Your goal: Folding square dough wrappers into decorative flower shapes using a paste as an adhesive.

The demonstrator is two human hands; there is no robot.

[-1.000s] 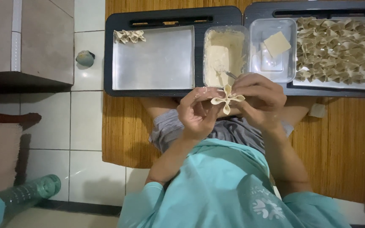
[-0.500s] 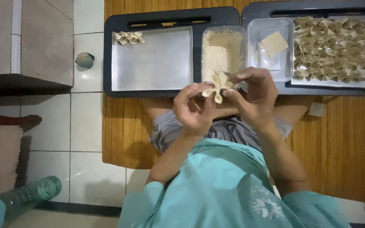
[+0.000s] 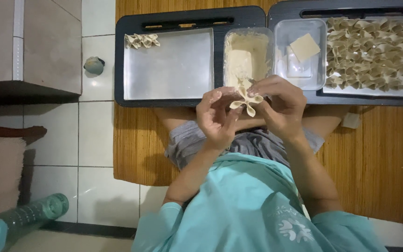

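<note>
The person sits on a woven brown mat [image 3: 374,163] laid over a white tiled floor [image 3: 57,154]. A dark low shelf edge [image 3: 24,91] is far out to the left side of the hands. A small round grey-green thing [image 3: 93,65] lies on the tiles there too. A see-through green bottle [image 3: 29,217] lies on the floor, well below and left of the hands.

Two black trays sit just past the fingertips. The left black tray [image 3: 187,16] holds one shiny metal pan [image 3: 171,65]. A few folded dough pieces [image 3: 142,40] sit in that pan's far left corner; I cannot count them for sure. The right black tray [image 3: 350,7] holds a big pile of folded dough pieces [image 3: 374,51], too many to count.

Two clear plastic boxes stand right above the fingers. One box [image 3: 248,53] has pale filling in it. The other box [image 3: 302,53] has one flat square dough sheet [image 3: 305,46].

The left hand [image 3: 218,116] and the right hand [image 3: 278,107] are close together. Their fingers pinch one folded dough piece [image 3: 246,101] between them. It is held up in the air, just in front of the filling box. Its loops stick out below the fingertips.
</note>
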